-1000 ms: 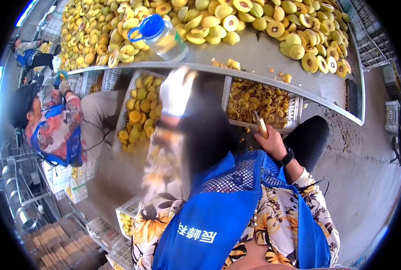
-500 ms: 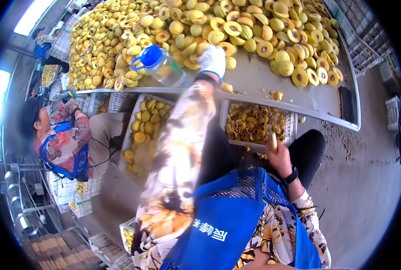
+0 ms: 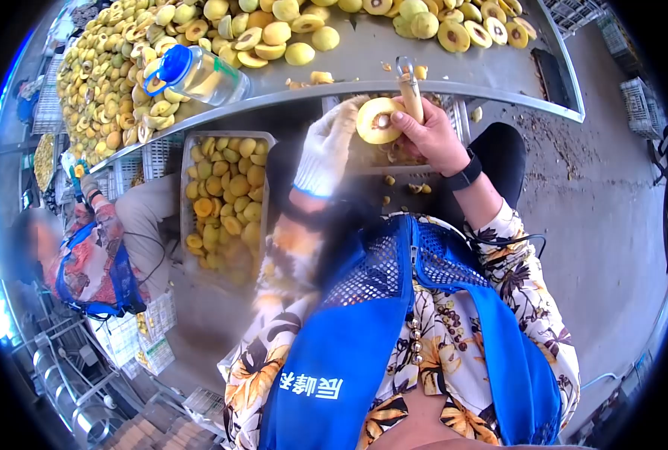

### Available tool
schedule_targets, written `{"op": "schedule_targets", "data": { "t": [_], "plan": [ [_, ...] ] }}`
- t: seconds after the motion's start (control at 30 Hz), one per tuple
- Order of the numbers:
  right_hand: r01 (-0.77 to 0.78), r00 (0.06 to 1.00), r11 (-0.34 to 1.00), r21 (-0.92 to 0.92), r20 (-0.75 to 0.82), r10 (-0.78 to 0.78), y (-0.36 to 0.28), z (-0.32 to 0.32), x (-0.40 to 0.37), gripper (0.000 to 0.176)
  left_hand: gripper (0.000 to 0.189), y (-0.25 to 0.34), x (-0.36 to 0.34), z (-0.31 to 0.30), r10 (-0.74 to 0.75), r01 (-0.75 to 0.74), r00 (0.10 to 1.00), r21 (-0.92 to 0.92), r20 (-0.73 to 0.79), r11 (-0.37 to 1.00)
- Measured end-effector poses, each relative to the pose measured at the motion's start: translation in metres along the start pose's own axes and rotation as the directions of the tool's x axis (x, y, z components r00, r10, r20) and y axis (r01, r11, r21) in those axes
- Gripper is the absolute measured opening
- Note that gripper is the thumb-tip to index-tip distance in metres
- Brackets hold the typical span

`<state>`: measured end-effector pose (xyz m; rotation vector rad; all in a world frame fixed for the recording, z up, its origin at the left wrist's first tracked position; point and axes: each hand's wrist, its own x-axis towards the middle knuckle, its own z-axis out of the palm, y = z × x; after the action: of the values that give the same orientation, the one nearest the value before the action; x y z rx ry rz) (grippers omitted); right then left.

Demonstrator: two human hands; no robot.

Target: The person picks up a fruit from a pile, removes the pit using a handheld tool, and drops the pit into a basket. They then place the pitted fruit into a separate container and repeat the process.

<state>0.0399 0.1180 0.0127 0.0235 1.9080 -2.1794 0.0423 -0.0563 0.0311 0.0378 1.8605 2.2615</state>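
Note:
A halved yellow fruit (image 3: 377, 121) with a brown centre faces up between my two hands. My left hand (image 3: 329, 144), in a white glove, grips its left edge. Bare and wearing a black wristband, my right hand (image 3: 433, 139) is closed round the wooden handle of a tool (image 3: 410, 94) with a metal loop at its top. The right thumb touches the fruit's right side. Behind both hands, a crate of fruit scraps (image 3: 460, 124) is partly hidden below the table edge.
The metal table (image 3: 499, 79) bears a large heap of halved fruit (image 3: 116, 82) and a blue-capped bottle (image 3: 206, 75). A crate of fruit halves (image 3: 225, 191) stands left of my legs. Further left sits a co-worker (image 3: 98, 262) in a blue apron.
My left hand has come back from the fruit heap with a fruit half. My right hand has risen with the tool to meet it. The view has shifted.

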Motion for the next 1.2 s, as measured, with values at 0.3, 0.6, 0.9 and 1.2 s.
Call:
{"op": "schedule_targets", "data": {
  "t": [0.3,0.6,0.9,1.2],
  "plan": [
    [-0.156,0.940,0.909,0.388,-0.226,0.258,0.020,0.047,-0.038,0.019,0.043,-0.031,-0.017,0.039,0.143,-0.167,0.972,-0.118,-0.188,0.979],
    [-0.011,0.998,0.716,-0.698,-0.057,-0.040,0.012,0.026,-0.061,0.027,0.055,-0.044,-0.007,0.018,-0.035,-0.063,0.955,-0.318,-0.295,0.946],
    [-0.043,0.997,0.699,-0.713,-0.072,-0.012,0.024,0.023,-0.062,0.023,0.053,-0.038,-0.009,0.036,0.078,-0.122,0.940,-0.113,-0.333,0.986],
    [0.046,0.999,0.701,-0.711,0.037,-0.028,0.041,0.023,-0.055,0.018,0.043,-0.035,0.016,0.007,-0.294,0.276,0.955,-0.228,-0.047,0.934]
  ]
}}
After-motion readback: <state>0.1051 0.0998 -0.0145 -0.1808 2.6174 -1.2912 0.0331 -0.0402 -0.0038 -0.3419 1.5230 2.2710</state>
